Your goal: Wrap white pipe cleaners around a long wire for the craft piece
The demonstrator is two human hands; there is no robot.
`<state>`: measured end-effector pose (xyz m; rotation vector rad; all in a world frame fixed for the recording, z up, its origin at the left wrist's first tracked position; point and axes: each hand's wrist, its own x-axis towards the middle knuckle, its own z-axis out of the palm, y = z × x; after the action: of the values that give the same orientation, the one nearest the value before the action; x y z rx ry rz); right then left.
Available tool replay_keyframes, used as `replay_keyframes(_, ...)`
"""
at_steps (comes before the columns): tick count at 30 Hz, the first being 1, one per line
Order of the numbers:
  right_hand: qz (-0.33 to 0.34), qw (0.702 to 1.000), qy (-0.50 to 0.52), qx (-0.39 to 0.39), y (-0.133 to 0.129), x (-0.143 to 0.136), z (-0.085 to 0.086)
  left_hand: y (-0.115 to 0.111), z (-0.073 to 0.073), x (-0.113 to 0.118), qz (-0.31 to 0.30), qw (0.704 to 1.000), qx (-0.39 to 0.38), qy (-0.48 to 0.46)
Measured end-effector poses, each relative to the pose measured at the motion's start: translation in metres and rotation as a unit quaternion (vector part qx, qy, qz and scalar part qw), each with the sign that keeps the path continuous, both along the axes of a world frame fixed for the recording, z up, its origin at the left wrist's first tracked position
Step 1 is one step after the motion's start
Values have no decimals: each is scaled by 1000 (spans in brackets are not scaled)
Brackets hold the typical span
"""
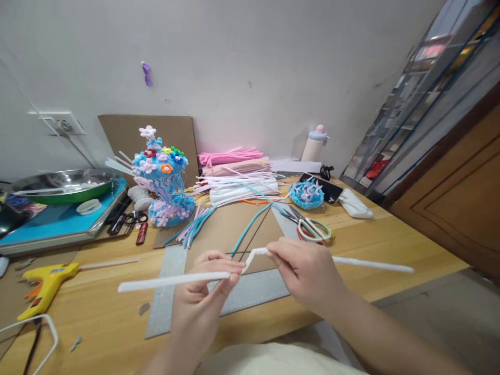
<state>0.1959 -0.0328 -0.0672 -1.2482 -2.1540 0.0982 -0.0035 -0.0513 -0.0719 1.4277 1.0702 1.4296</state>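
A long white pipe cleaner (174, 281) stretches across both hands above the table. Its middle is bent in a zigzag between them, and a straight end sticks out on either side. My left hand (207, 286) pinches it left of the bend, between thumb and fingers. My right hand (302, 268) grips it right of the bend, fingers closed. Below them lies a sheet of brown cardboard (219, 229) on a grey cutting mat (253, 294). Blue pipe cleaners (250, 226) lie loose on the cardboard.
A blue flowered pipe-cleaner craft (162, 172) stands at the back left. Bundled pipe cleaners (242, 190) lie by the wall. Scissors (312, 226) and a small blue craft (307, 194) lie right. A yellow glue gun (50, 284) and metal bowl (66, 185) are left.
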Motion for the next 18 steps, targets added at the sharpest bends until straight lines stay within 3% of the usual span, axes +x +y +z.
replay_keyframes(4, -11, 995, 99, -20, -1, -3, -1, -5, -12, 13, 32, 991, -45, -120)
replay_keyframes(7, 16, 987, 158, -36, -2, -4, 0, -1, -21, 16, -8, 969, -149, -196)
replay_keyframes(10, 75, 980, 178, -50, -4, -3, 4, 8, -28, 15, -75, 921, -283, -258)
replay_keyframes(12, 131, 979, 150, -49, -7, -1, 8, 15, -30, 13, -123, 900, -327, -261)
replay_keyframes(15, 212, 976, 46, -24, -9, 3, 12, 27, -25, 7, -177, 894, -346, -222)
replay_keyframes(18, 223, 971, -87, 0, -11, 5, 11, 39, -14, -4, -192, 901, -347, -175)
